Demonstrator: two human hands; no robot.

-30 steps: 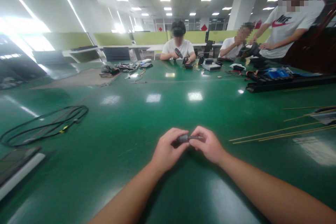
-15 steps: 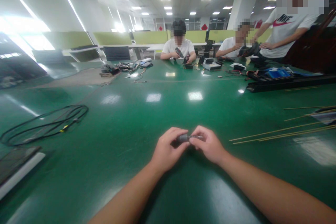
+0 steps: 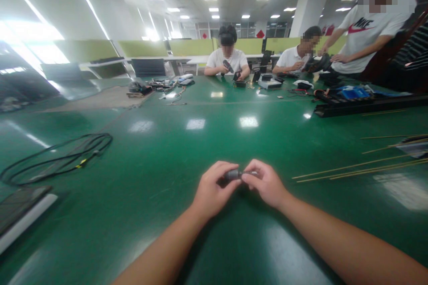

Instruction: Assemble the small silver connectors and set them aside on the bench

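Grip of the left hand (image 3: pixel 211 189) is curled round a dark grey, cylindrical piece (image 3: pixel 232 175); the right hand (image 3: pixel 266 185) pinches a slim metallic shaft (image 3: pixel 250 173) in line with it. Both pieces are over the near middle of a wide, glossy green desk (image 3: pixel 167 142). Beyond it at right, a standing person's white short-sleeved T-shirt (image 3: pixel 364 51) reads NIKE in black above a red swoosh. On the desk lie a long black bar (image 3: pixel 368 107), right, and a looped black cable (image 3: pixel 109 137), left, whose yellow tag (image 3: pixel 81 164) is illegible.
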